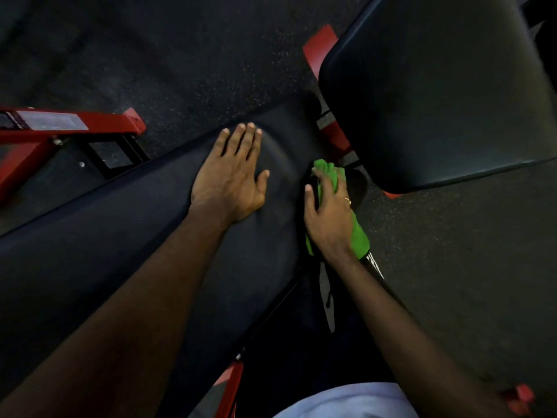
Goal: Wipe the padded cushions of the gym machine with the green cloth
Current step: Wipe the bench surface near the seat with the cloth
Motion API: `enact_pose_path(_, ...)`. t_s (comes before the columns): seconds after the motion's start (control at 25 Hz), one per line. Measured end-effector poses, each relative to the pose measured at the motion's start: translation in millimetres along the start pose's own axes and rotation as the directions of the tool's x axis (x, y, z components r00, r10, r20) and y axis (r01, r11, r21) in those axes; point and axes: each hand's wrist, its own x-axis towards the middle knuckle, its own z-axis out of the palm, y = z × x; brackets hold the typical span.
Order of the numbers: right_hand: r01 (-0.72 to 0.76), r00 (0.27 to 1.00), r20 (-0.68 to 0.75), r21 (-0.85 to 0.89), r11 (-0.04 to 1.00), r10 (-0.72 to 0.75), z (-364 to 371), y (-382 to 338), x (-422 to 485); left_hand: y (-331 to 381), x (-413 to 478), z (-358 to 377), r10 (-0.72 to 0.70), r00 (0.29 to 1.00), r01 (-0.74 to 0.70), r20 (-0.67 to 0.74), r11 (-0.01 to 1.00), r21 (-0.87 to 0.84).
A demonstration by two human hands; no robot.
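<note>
A long black padded cushion (126, 242) runs from lower left up to the centre. My left hand (233, 173) lies flat on it near its far end, fingers spread, holding nothing. My right hand (330, 209) presses the green cloth (360, 236) against the cushion's right side edge; the cloth shows above the fingers and below the wrist. A second, larger black cushion (437, 95) stands at the upper right, apart from both hands.
Red steel frame parts of the machine lie at the left (69, 125), under the upper cushion (319, 46) and at the bottom (229, 384). Dark speckled rubber floor (196, 64) surrounds the machine. My dark trousers and white shirt (346, 399) are at the bottom.
</note>
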Motion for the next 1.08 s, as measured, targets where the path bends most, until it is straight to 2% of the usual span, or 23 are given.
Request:
enact_pose_path(0.08, -0.05, 0.999, -0.019, 0.001, 0.999, 0.05, 3, 5, 25, 0, -1, -2, 0.001, 1.0, -0.001, -0.004, 1.0, 0.008)
enact_pose_path(0.2, -0.255, 0.967, -0.025, -0.037, 0.966, 0.254, 7, 12, 85, 1, 0, -3, 0.013, 1.0, -0.013, -0.003, 1.0, 0.017)
enact_pose_path(0.28, -0.258, 0.966, -0.011, -0.029, 0.966, 0.257, 10, 2, 101, 1, 1, -4, 0.012, 1.0, -0.012, 0.004, 1.0, 0.022)
enact_pose_path(0.36, -0.057, 0.998, -0.021, 0.027, 0.998, 0.057, 18, -22, 97, 0, 1, -3, 0.003, 1.0, -0.003, 0.007, 1.0, 0.029)
enact_pose_path(0.44, 0.172, 0.985, -0.032, 0.086, 0.981, -0.169, 26, -45, 104, 0, 1, -4, 0.008, 1.0, -0.008, 0.013, 0.999, 0.036)
enact_pose_path(0.48, 0.233, 0.972, -0.013, 0.086, 0.969, -0.233, 29, -53, 116, 1, 0, -4, 0.012, 1.0, -0.013, 0.016, 0.999, 0.041)
enact_pose_path(0.56, 0.271, 0.96, 0.054, 0.073, 0.96, -0.275, 30, -58, 152, 1, 1, -4, 0.015, 1.0, -0.016, 0.008, 0.999, 0.042)
enact_pose_path(0.68, 0.184, 0.976, 0.109, 0.038, 0.982, -0.187, 30, -61, 183, 0, 1, -3, 0.011, 1.0, -0.011, 0.003, 0.999, 0.039)
enact_pose_path(0.72, 0.208, 0.972, 0.105, 0.019, 0.978, -0.209, 33, -68, 179, 0, 1, -4, 0.01, 1.0, -0.01, 0.004, 0.999, 0.044)
enact_pose_path(0.76, 0.299, 0.95, 0.098, 0.003, 0.954, -0.298, 35, -77, 170, 0, 1, -3, 0.01, 1.0, -0.01, 0.002, 0.999, 0.045)
enact_pose_path(0.84, 0.564, 0.814, 0.166, 0.001, 0.826, -0.556, 37, -82, 163, 0, 1, -3, 0.011, 1.0, -0.011, 0.003, 0.999, 0.042)
enact_pose_path(0.88, 0.637, 0.749, 0.219, 0.021, 0.77, -0.626, 33, -81, 168, 1, 2, -3, 0.013, 1.0, -0.013, 0.004, 0.999, 0.039)
enact_pose_path(0.92, 0.657, 0.724, 0.254, 0.03, 0.753, -0.642, 29, -80, 178, 0, 1, -4, 0.012, 1.0, -0.012, 0.006, 0.999, 0.04)
enact_pose_path(0.96, 0.622, 0.749, 0.273, 0.026, 0.783, -0.604, 27, -79, 188, 0, 1, -5, 0.01, 1.0, -0.011, 0.005, 0.999, 0.047)
enact_pose_path(1.08, 0.322, 0.918, 0.258, -0.04, 0.946, -0.302, 23, -83, 213, 0, 1, -4, 0.012, 1.0, -0.012, 0.002, 0.998, 0.056)
